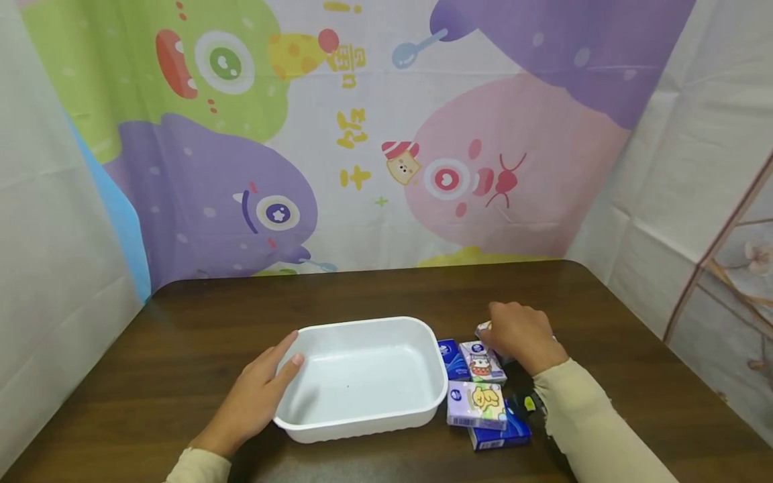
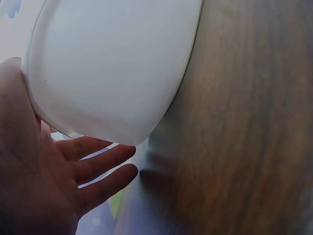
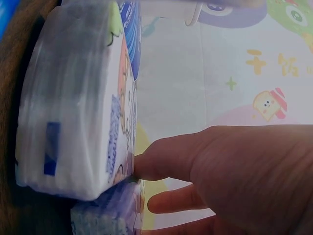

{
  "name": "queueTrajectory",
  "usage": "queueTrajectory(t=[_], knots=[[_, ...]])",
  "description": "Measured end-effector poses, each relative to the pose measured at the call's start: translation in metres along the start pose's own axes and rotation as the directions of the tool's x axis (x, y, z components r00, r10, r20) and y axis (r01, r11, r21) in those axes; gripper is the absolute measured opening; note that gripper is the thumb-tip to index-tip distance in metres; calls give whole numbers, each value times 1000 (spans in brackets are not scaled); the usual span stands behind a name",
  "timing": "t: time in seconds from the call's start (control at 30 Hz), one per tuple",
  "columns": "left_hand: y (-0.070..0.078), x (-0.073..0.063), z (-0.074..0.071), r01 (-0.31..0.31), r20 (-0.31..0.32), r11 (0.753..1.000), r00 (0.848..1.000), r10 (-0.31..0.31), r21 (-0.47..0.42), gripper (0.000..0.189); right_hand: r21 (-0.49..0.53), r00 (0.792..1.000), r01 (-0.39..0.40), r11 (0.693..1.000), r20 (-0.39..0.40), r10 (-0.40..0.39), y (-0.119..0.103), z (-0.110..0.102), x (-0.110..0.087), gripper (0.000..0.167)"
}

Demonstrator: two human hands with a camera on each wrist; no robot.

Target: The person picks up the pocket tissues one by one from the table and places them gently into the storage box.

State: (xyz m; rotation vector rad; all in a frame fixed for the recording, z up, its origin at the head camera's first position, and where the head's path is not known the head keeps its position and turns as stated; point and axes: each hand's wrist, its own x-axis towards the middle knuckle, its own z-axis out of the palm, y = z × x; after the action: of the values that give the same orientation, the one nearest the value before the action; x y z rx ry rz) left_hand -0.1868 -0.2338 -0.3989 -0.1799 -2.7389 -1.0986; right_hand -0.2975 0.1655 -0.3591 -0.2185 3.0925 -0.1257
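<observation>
A white plastic tray (image 1: 362, 369) stands on the table. My left hand (image 1: 256, 396) holds its left end, the thumb over the rim and the fingers outside; in the left wrist view the fingers (image 2: 105, 183) are spread beside the tray's wall. To the tray's right lie several tissue packs: purple ones with cartoon prints (image 1: 477, 405) and dark blue ones (image 1: 501, 433). My right hand (image 1: 522, 335) is over the far packs, partly hiding a purple pack (image 1: 482, 329). In the right wrist view its fingers (image 3: 178, 198) are loosely extended near a tissue pack (image 3: 68, 107).
The brown wooden table (image 1: 199, 322) has rounded far corners. A cloth with cartoon monsters (image 1: 362, 134) hangs behind it, with pale cloths at both sides. A small black object with a yellow-green spot (image 1: 529, 404) is beside the packs, near the right sleeve.
</observation>
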Motion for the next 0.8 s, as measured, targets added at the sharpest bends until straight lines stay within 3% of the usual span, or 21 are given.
queueTrajectory(t=[0.8], knots=[[0, 1, -1, 13, 13, 1000, 1000, -13, 0, 61, 1, 1000, -1, 1000, -18, 1, -2, -3, 0, 43]])
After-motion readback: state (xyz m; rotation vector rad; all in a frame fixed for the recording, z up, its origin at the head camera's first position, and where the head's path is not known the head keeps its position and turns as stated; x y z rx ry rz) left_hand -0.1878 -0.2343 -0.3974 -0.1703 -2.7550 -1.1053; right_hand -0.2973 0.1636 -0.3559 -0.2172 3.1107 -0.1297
